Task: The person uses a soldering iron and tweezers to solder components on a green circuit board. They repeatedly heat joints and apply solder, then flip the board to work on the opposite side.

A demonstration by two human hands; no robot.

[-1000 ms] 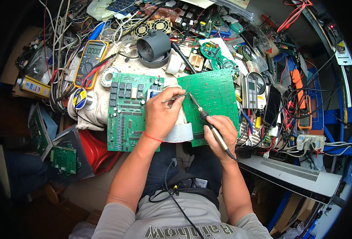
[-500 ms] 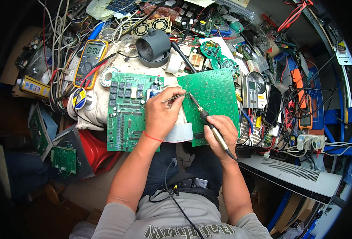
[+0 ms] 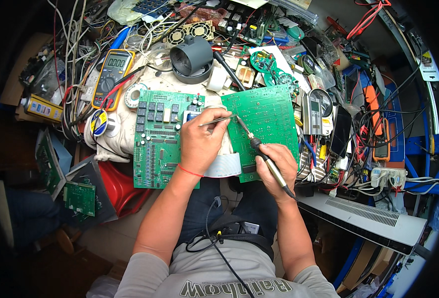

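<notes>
My right hand (image 3: 278, 169) grips a soldering iron (image 3: 271, 168), its tip angled down to the upper left part of a green circuit board (image 3: 269, 124) with its solder side up. In my left hand (image 3: 203, 141) is a pair of thin metal tweezers (image 3: 215, 121), pinched between thumb and fingers. The tweezer points meet the board beside the iron's tip; whether they grip anything is too small to tell. To the left lies a second green board (image 3: 155, 144), carrying black relays and chips. A grey ribbon cable (image 3: 224, 166) shows beneath my left wrist, between the boards.
A yellow multimeter (image 3: 112, 74) and a solder reel (image 3: 134, 95) lie at the left. Behind the boards stands a dark grey round holder (image 3: 191, 57). Loose cables, boards and parts crowd the back and right, and a white slotted casing (image 3: 363, 218) sits at lower right.
Both hands stay almost where they were, with only a very slight shift of the tools. The boards have not moved.
</notes>
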